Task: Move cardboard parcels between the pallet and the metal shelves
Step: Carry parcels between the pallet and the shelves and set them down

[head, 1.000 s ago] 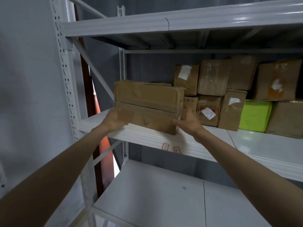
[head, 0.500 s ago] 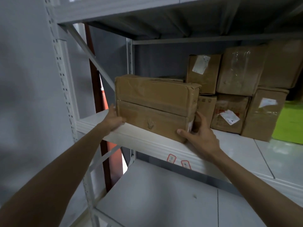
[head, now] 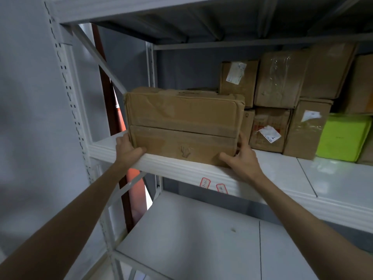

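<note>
While gripped at both ends, parcel (head: 182, 126) between outstretched hands (head: 241, 158).

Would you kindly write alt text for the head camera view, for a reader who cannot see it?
Two bare hands, left hand and right hand, grip the lower corners of a wide cardboard parcel at the front edge of a white metal shelf. Stacked smaller cardboard boxes and a lime green box sit further right.

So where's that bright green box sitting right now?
The green box sits on the middle shelf at the far right of the head view, right beside a tall cardboard box with a white label.
</note>
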